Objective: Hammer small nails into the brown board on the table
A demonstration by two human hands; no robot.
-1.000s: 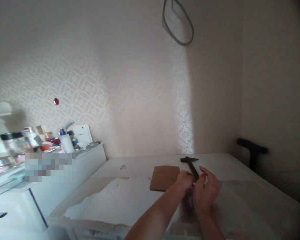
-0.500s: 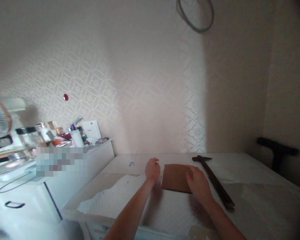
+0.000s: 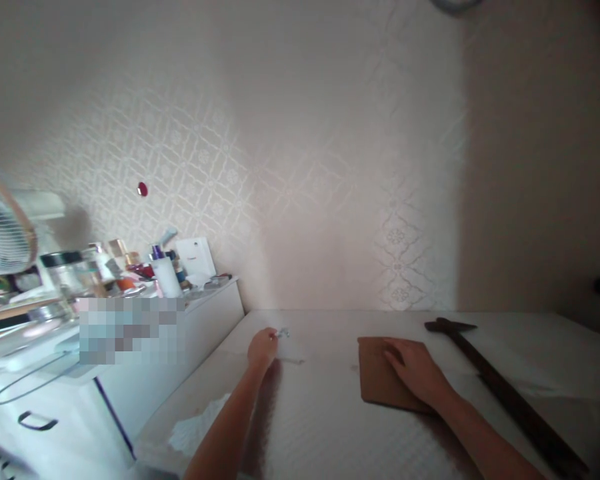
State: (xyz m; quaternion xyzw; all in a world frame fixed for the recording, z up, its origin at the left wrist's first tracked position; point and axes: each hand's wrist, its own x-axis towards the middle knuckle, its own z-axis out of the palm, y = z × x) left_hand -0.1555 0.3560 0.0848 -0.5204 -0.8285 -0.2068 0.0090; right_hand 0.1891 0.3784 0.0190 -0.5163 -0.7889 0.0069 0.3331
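My left hand (image 3: 263, 348) is over the left back part of the white table, its fingers curled together beside a small cluster of shiny metal bits (image 3: 284, 332), perhaps nails or screws. Whatever is in those fingers is too small to make out. A flat brown rectangular piece (image 3: 377, 377) with a dark edge lies in front of me. Over its upper right part rests my right hand (image 3: 419, 370), with thumb and fingertips drawn together on its surface. Anything between those tips is hidden. Right of that hand lies a hammer (image 3: 500, 380), head toward the wall.
A torn white paper piece (image 3: 195, 427) is at the table's left, partly behind my left forearm. Further left, a white cabinet (image 3: 210, 317) bears bottles, jars and a white box (image 3: 195, 258). A fan (image 3: 3, 223) stands at the far left. The patterned wall (image 3: 310, 220) closes the back.
My left hand has moved left and away from the brown piece to the metal bits. The right hand has shifted from the piece's right edge onto its top. The view has shifted slightly.
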